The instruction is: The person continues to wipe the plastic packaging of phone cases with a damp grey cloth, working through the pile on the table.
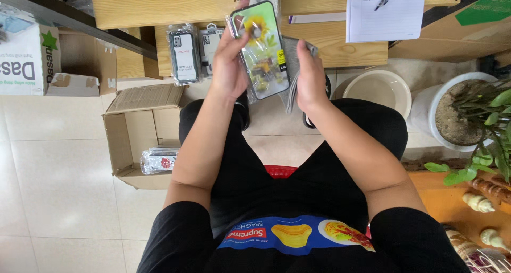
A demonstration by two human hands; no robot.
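I'd keep my left hand (pixel 230 65) gripping the bagged sunflower phone case (pixel 262 49) steady above my knees, just off the wooden bench's (pixel 330 49) front edge, while my right hand (pixel 310 76) clasps the grey sleeves (pixel 293 76) squarely

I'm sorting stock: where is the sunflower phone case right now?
In the head view, the sunflower phone case is top centre, held between the left hand and right hand, above the person's lap.

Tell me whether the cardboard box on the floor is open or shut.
Open. The cardboard box has its flaps folded outward, and a bundle of wrapped phone cases shows inside its bottom corner.
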